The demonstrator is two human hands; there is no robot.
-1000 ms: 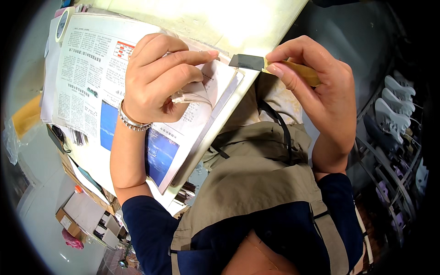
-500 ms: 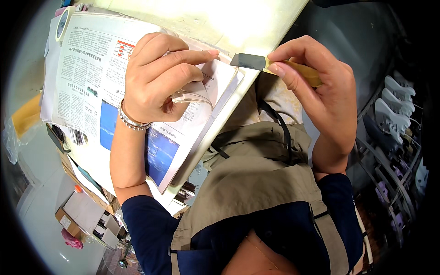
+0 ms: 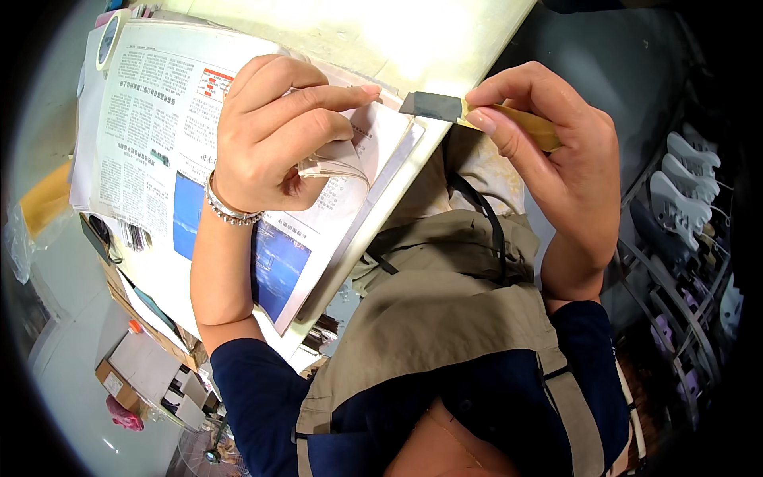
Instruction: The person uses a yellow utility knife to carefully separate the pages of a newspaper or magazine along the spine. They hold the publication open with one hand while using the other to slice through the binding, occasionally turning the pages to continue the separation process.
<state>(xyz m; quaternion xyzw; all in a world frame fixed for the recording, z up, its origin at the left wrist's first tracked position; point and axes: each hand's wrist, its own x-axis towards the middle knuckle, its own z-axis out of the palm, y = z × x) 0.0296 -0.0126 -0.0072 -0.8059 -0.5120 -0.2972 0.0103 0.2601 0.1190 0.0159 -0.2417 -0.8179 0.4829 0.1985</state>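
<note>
My left hand [image 3: 282, 131] is closed on a folded-up corner of newspaper [image 3: 322, 163], with its index finger stretched toward the right. The rest of the newspaper [image 3: 151, 103] lies spread under that hand, with a blue picture near its lower edge. My right hand [image 3: 560, 131] pinches a short knife with a broad dark blade [image 3: 433, 106] and a yellow, wrapped-looking handle [image 3: 531, 126]. The flat blade points left, its tip beside the table edge and close to the left fingertip, with a small gap between them.
The pale table [image 3: 350, 32] runs diagonally, its edge near my lap. A roll of tape [image 3: 110, 40] lies at the far left corner of the papers. Cartons [image 3: 119, 385] stand on the floor at lower left. White and purple plastic parts [image 3: 683, 199] hang on a rack at right.
</note>
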